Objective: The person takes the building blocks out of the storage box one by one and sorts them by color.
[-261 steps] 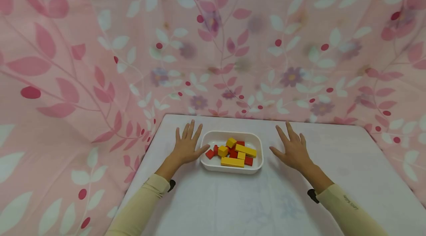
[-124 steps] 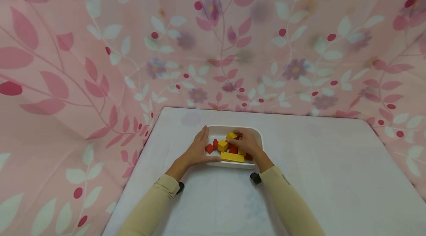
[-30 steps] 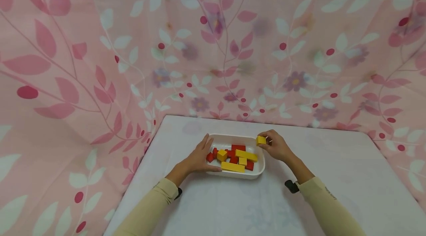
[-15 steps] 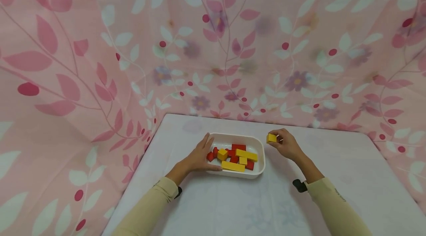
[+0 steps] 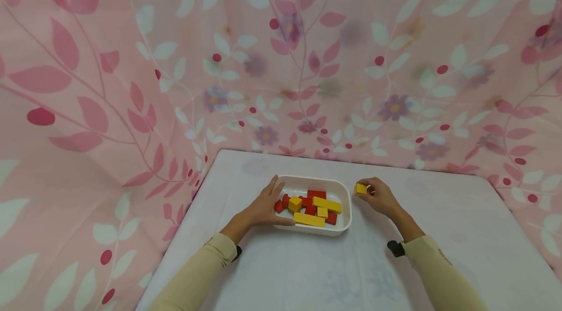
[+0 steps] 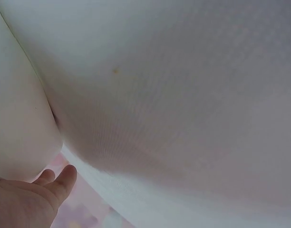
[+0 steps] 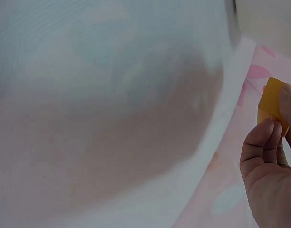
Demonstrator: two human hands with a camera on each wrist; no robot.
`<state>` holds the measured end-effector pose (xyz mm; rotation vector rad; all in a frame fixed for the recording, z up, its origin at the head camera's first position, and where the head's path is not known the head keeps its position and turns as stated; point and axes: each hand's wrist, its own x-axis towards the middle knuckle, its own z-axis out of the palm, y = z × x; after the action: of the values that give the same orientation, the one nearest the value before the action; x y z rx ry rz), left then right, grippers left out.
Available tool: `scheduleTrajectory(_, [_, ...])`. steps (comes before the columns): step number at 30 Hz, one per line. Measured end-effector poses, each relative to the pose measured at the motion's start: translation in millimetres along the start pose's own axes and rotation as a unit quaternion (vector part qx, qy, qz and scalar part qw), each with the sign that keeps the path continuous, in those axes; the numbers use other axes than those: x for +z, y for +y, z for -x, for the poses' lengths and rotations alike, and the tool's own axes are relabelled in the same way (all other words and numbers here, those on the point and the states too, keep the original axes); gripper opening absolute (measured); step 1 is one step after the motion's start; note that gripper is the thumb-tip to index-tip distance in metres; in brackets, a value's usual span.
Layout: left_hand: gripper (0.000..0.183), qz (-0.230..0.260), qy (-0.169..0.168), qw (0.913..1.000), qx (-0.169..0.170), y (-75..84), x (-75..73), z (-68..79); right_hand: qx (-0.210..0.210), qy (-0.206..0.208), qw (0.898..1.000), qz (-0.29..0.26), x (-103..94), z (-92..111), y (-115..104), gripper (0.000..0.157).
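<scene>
Between the thumb and fingertips of my right hand (image 5: 381,198) is a small yellow block (image 5: 360,189), pinched just right of the white tray (image 5: 350,206). The right wrist view shows this yellow block (image 7: 270,97) gripped above the tablecloth. My left hand (image 5: 261,209) rests against the tray's left end, fingers straight along the side and thumb at the front rim. In the left wrist view, its fingers (image 6: 64,183) lie beside the white wall of the tray (image 6: 22,104). Inside the tray are yellow bars (image 5: 309,219), yellow cubes (image 5: 295,204) and several red blocks (image 5: 317,195).
A white cloth covers the table (image 5: 307,272), whose back edge meets a pink floral curtain (image 5: 281,72). The curtain also runs along the left side. Dark wrist cameras (image 5: 396,248) are strapped below both sleeves.
Earlier both hands were spread beside the tray. The left hand then came to the tray's left end; the right took a yellow block from inside, carried it out rightward and has just lowered it slightly.
</scene>
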<state>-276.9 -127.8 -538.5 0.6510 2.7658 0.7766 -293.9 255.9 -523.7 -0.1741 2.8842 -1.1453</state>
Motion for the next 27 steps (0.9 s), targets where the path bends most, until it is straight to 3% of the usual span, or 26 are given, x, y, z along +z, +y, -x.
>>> scheduleTrajectory(21, [0.12, 0.011, -0.004, 0.9998, -0.014, 1.2, 1.8, 1.2, 0.052, -0.083, 0.995, -0.026, 15.1, -12.5, 22.3, 0.041])
scheduleTrajectory(27, [0.119, 0.008, 0.005, 0.9999, -0.012, -1.6, 2.7, -0.8, 0.076, -0.099, 0.99, -0.063, 14.2, -17.5, 23.5, 0.045])
